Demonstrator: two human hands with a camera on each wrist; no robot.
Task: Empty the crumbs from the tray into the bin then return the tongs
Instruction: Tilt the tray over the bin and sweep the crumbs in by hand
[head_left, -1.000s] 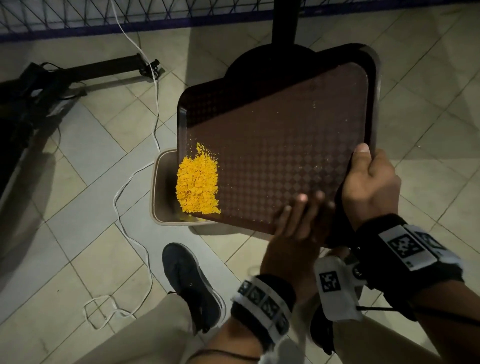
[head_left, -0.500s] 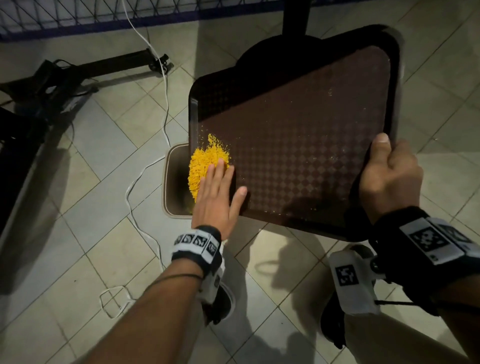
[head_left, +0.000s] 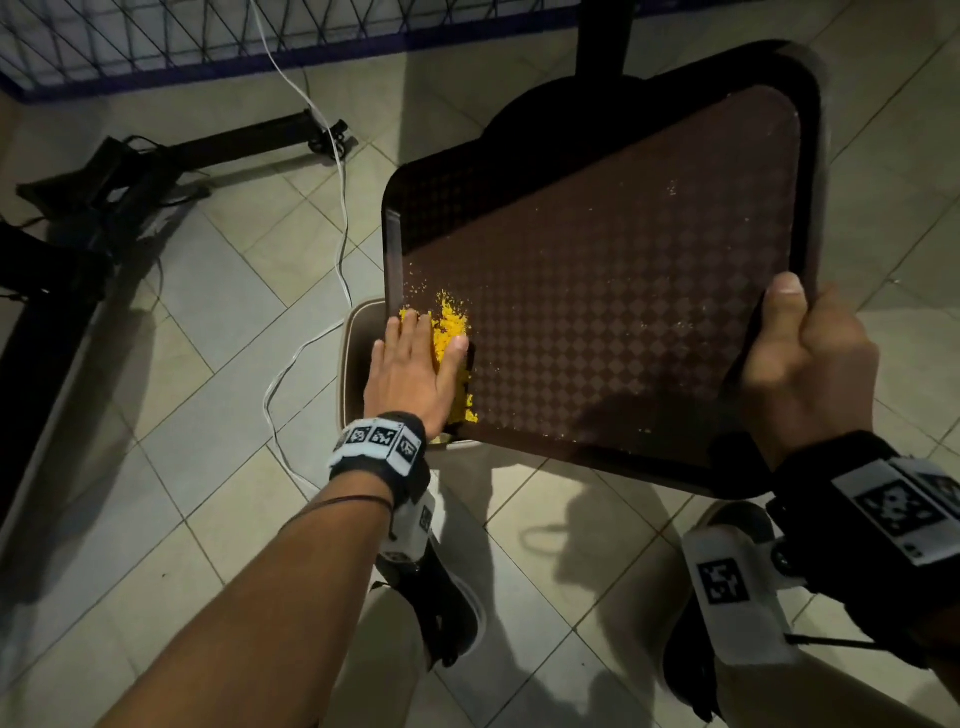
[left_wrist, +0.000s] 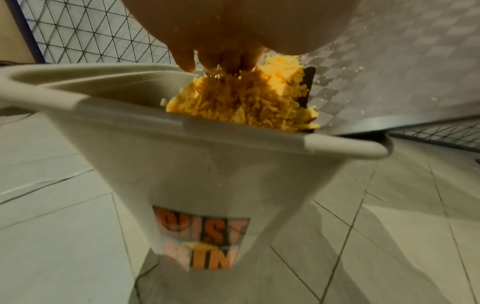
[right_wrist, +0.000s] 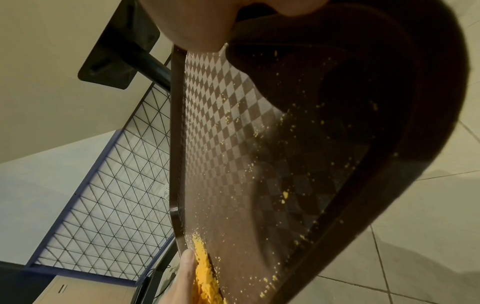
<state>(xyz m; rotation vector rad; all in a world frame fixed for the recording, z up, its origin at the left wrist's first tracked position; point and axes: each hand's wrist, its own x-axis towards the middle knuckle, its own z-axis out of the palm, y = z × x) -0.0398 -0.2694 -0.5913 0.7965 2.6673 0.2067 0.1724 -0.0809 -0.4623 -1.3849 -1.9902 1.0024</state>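
A dark brown checkered tray (head_left: 623, 291) is tilted over a beige dust bin (head_left: 356, 353) on the floor. My right hand (head_left: 810, 374) grips the tray's near right edge, thumb on top. My left hand (head_left: 415, 364) lies flat with straight fingers on a pile of yellow crumbs (head_left: 453, 325) at the tray's lower left corner. In the left wrist view the crumbs (left_wrist: 241, 102) slide over the bin's rim (left_wrist: 233, 131) under my fingers (left_wrist: 226, 61). The right wrist view shows the tray (right_wrist: 259, 164) with scattered crumbs. No tongs are visible.
A white cable (head_left: 332, 218) runs across the tiled floor left of the bin. A black stand (head_left: 156, 166) lies at the far left, a wire fence (head_left: 208, 36) along the back. A black table pedestal (head_left: 602, 47) stands behind the tray. My shoes (head_left: 447, 613) are below.
My left hand left the tray's near edge, reached to the crumb pile and swept it down toward the corner over the bin. The pile has shrunk and the tray has tilted further.
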